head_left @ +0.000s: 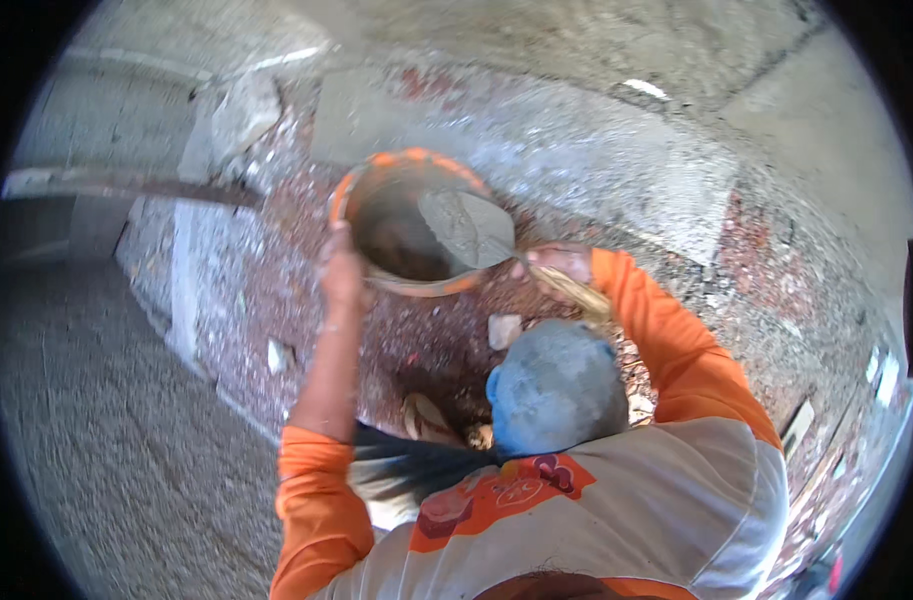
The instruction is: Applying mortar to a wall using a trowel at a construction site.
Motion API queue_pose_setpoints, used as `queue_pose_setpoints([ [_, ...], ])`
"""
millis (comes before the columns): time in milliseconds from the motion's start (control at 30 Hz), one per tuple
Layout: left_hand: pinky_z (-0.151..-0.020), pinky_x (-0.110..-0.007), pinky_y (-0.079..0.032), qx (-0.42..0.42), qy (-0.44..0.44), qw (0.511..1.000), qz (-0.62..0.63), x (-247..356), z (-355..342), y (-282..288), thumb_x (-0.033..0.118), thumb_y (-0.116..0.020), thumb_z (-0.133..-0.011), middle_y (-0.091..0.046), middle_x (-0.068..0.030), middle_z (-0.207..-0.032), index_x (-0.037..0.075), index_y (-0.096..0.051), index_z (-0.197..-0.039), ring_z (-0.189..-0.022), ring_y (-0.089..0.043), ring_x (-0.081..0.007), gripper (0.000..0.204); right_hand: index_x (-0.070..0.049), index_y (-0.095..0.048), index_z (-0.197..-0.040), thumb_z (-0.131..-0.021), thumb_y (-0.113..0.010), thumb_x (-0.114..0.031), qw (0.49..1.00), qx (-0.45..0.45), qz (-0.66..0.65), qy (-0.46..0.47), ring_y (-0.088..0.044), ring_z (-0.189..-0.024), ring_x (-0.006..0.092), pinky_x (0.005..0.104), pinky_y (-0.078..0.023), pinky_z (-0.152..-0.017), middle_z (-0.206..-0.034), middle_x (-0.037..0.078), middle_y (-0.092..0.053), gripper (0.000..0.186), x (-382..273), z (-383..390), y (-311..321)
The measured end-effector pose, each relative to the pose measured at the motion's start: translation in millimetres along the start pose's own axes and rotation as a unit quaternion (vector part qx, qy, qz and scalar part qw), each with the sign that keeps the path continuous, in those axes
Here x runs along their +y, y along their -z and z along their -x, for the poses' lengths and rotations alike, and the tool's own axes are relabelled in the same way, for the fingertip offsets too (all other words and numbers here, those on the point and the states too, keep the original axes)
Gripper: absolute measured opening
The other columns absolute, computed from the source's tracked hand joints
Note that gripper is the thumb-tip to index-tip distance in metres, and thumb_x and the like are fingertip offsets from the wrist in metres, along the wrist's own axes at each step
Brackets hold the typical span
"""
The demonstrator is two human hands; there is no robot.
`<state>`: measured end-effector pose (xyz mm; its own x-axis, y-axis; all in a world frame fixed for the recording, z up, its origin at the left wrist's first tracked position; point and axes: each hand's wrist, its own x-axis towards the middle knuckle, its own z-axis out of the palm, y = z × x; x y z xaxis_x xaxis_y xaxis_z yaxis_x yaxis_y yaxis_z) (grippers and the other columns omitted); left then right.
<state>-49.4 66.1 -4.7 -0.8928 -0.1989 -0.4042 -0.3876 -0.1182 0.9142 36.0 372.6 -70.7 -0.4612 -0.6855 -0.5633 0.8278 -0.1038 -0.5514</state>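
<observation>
An orange-rimmed bucket (408, 287) is tilted on the rubble ground in front of me, its inside dark. My left hand (342, 268) grips the bucket's rim on its left side. In my right hand (561, 262) is a trowel with a wooden handle (578, 293). Its blade (466, 228), covered in wet grey mortar, lies over the bucket's right part and rim. Motion blur softens both hands. Close below the right hand, a round, dusty blue-grey object (558, 390) stands by my body; its kind is unclear.
A pale stone (503, 331) lies between the bucket and the blue-grey object. Concrete slabs (576, 130) run along the far side. At the left, a long bar (126, 184) juts in above a grey surface (126, 400). My sandalled foot (431, 418) is below the bucket.
</observation>
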Motion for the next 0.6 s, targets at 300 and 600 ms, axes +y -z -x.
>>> queue_pose_setpoints([
  [300, -0.092, -0.034, -0.038, 0.021, -0.026, 0.992, -0.121, 135.4, -85.7, 60.5, 0.033, -0.045, -0.091, -0.053, -0.0102, -0.117, -0.003, -0.048, -0.119, -0.104, -0.051, -0.0204, 0.045, -0.008, -0.051, -0.105, -0.089, -0.046, -0.036, 0.952, 0.162, -0.118, 0.234, -0.05, -0.046, 0.0132, 0.0281, -0.042, -0.039, -0.064, 0.004, -0.053, 0.033, -16.4, 29.5, 43.0],
  [600, -0.092, -0.038, -0.039, -0.044, 0.04, 0.995, -0.085, 140.7, -147.5, 117.4, 0.032, -0.036, -0.094, -0.05, -0.0103, -0.12, 0.0, -0.041, -0.124, -0.108, -0.049, -0.0254, 0.045, -0.01, -0.048, -0.108, -0.083, -0.046, -0.049, 0.765, 0.343, -0.341, 0.425, -0.046, -0.048, 0.0147, 0.0311, -0.042, -0.043, -0.064, 0.002, -0.049, 0.047, -9.4, -44.7, 48.5],
])
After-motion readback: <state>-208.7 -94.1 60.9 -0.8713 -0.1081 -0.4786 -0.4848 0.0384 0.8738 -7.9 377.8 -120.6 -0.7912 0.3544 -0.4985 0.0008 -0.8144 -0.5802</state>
